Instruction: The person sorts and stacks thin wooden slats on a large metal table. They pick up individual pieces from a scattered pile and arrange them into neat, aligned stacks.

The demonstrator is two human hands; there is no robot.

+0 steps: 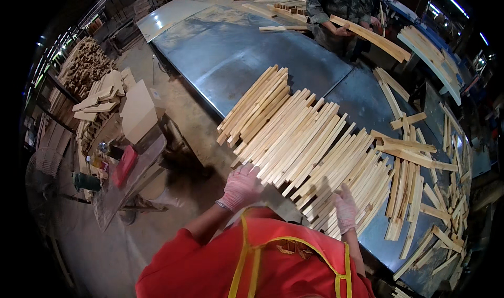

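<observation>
The work in hand appears to be evening up a row of pale wooden strips (296, 146), which lies side by side across the near part of the metal surface (262, 49). The gloved left hand (242, 185) is at the strips' near ends; whether its grip is closed on any of them, one cannot tell. The gloved right hand (345, 209) lies over the strips farther right, its grip released, fingers loosely extended. The next move seems to call for light, level pressure against the near ends, since these stand unevenly. Each strip's long axis slants from lower left to upper right, pointing away from the person, roughly parallel to its neighbours; the looser pieces (417, 156) on the right cross at mixed angles.
</observation>
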